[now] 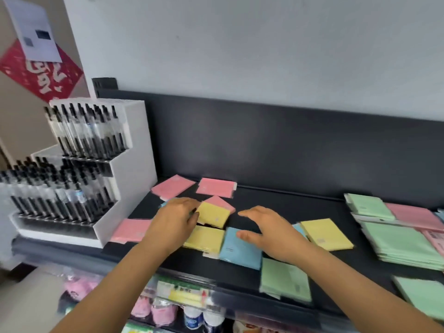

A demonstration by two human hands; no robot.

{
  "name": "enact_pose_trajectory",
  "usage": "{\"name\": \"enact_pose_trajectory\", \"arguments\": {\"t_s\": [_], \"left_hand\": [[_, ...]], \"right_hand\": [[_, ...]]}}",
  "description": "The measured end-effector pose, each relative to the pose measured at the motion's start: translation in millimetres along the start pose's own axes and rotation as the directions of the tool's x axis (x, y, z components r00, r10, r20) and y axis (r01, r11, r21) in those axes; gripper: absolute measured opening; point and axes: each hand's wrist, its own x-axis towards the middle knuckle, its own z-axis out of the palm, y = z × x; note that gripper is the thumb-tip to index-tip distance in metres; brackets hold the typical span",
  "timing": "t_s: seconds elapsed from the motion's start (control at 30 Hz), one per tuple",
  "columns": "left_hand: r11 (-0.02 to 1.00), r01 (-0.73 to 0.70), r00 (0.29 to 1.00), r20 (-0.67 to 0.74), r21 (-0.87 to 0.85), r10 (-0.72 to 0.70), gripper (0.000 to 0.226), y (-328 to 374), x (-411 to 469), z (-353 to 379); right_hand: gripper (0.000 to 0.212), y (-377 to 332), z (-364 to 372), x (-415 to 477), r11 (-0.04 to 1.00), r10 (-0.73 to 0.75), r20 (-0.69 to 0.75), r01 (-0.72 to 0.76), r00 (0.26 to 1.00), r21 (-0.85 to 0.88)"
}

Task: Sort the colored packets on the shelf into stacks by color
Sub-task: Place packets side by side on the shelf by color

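We were mid-sort: our left hand [175,222] gripped a yellow packet [213,213] left of the shelf's [300,212] middle, our right hand [266,234] hovered released, and stacking it on the front yellow packet [204,239] likely came next.

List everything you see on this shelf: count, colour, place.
pink packets: at least five, pink, four loose at left, rest in right pile
yellow packets: three, yellow, two mid-shelf, one right of centre
blue packets: one clear, others peeking, blue, centre front
green packets: one loose, several stacked, green, front and right
pen display: one, white with black pens, left end
shelf: one, dark, under everything
lower-shelf goods: several, blurred, below
left grip: one, pinching the upper yellow packet
right grip: one, open over the blue packet
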Motion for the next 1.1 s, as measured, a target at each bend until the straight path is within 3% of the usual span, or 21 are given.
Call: {"name": "enact_pose_trajectory", "arguments": {"t_s": [0.23, 0.4, 0.5, 0.6, 0.67, 0.77, 0.93, 1.0, 1.1], "left_hand": [[0.994, 0.104, 0.969, 0.221, 0.036, -0.109, 0.064, -54, 18, -2], [0.988, 0.155, 0.926, 0.351, -0.027, -0.136, 0.071, -68, 28, 2], [0.990, 0.141, 0.931, 0.341, -0.014, -0.128, 0.068, -69, 32, 1], [0.989, 0.093, 0.941, 0.314, 0.118, -0.125, 0.057, -64, 37, 2], [0.969, 0.041, 0.962, 0.253, 0.243, -0.104, 0.046, -64, 38, 8], [0.966, -0.003, 0.989, 0.142, 0.258, -0.035, 0.032, -64, 38, 14], [0.894, -0.091, 0.980, 0.198, 0.440, 0.002, 0.021, -58, 48, 13], [0.910, -0.075, 0.979, 0.203, 0.408, -0.010, 0.023, -55, 54, 10], [0.961, 0.062, 0.984, 0.144, 0.270, -0.104, 0.022, -40, 62, -2]], "right_hand": [[0.060, -34, 25, 50, 0.998, 0.063, 0.036, -0.063, 0.997, -0.024], [0.048, -40, 34, 73, 0.986, 0.150, 0.055, -0.146, 0.987, -0.082], [0.038, -41, 37, 79, 0.971, 0.129, 0.041, -0.118, 0.991, -0.209], [0.034, -40, 39, 79, 0.965, 0.089, 0.034, -0.078, 0.995, -0.252], [0.033, -41, 40, 79, 0.962, 0.074, 0.036, -0.062, 0.997, -0.265], [0.034, -41, 41, 80, 0.960, 0.069, 0.004, -0.065, 0.998, -0.274], [0.033, -31, 27, 81, 0.987, 0.126, 0.003, -0.125, 0.992, -0.099], [0.029, -25, 17, 77, 0.991, 0.128, -0.030, -0.129, 0.991, -0.046], [0.024, -15, 2, 63, 0.992, 0.122, -0.130, -0.123, 0.984, 0.004]]}}
